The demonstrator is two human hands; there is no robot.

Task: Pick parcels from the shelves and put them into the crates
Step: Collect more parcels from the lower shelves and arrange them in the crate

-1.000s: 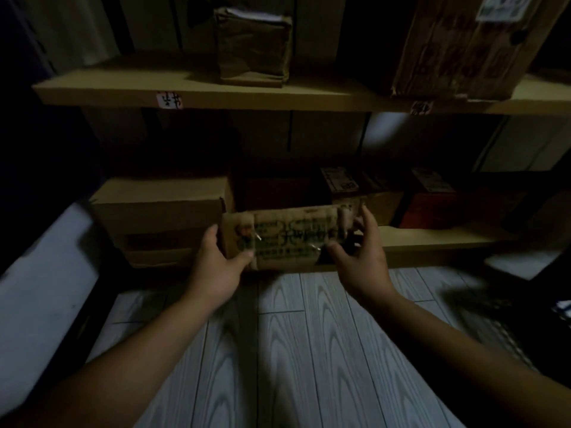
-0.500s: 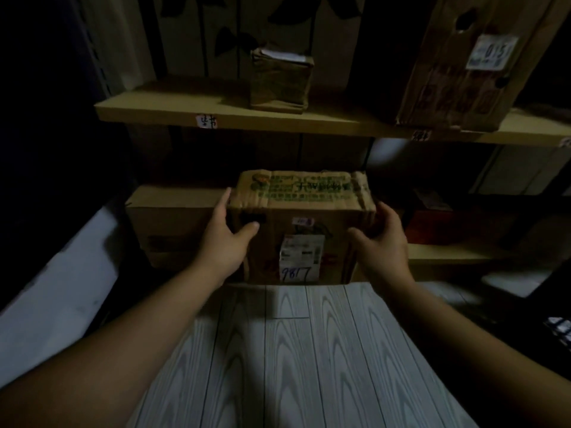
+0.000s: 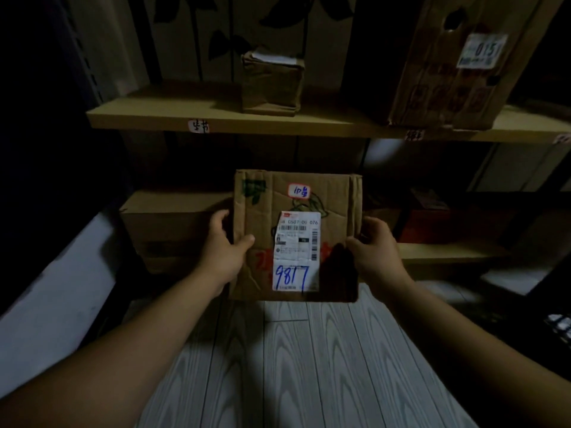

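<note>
Just in front of the lower shelf (image 3: 448, 251), I hold the parcel (image 3: 296, 196) with left hand (image 3: 222, 245) and right hand (image 3: 374, 251) curled round its side edges: picked, I judge, but no crate in sight.

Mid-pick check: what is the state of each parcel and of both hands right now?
parcel 9817: off the shelf, held between both hands, label facing the camera, cardboard creased.
left hand: grips the parcel's left edge, thumb on its front.
right hand: grips the right edge, thumb on the front.
small taped parcel: sits on the upper shelf, untouched.
box 0151: sits on the upper shelf, untouched.
plain carton: closed, untouched.
</note>
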